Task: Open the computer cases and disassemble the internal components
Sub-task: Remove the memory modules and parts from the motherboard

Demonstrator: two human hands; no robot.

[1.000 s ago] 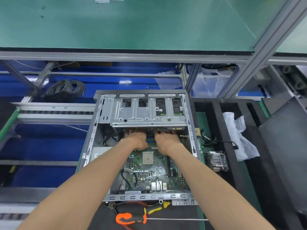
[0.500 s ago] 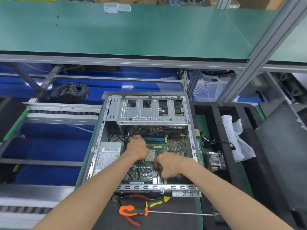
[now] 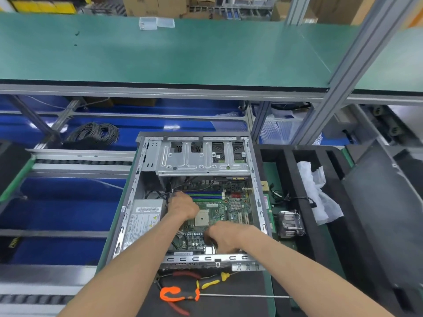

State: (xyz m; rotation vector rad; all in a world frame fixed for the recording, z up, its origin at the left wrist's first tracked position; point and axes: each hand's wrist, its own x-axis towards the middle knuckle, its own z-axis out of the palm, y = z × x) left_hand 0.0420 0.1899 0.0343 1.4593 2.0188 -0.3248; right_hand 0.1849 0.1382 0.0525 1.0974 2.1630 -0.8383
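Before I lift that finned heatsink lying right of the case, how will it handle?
The heatsink looks like dense metal, so probably heavy for its size and rigid. Its thin fins could bend or nick fingers. It lies on a flat base, so unlikely to roll.

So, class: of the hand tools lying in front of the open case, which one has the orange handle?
The long screwdriver: its orange handle leads into a thin steel shaft pointing right. The red-handled pliers and yellow-handled tool lie nearer the case.

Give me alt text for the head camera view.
Both hands work inside an open computer case: left hand at the motherboard's upper left edge, right hand near its front edge. Pliers lie in front.
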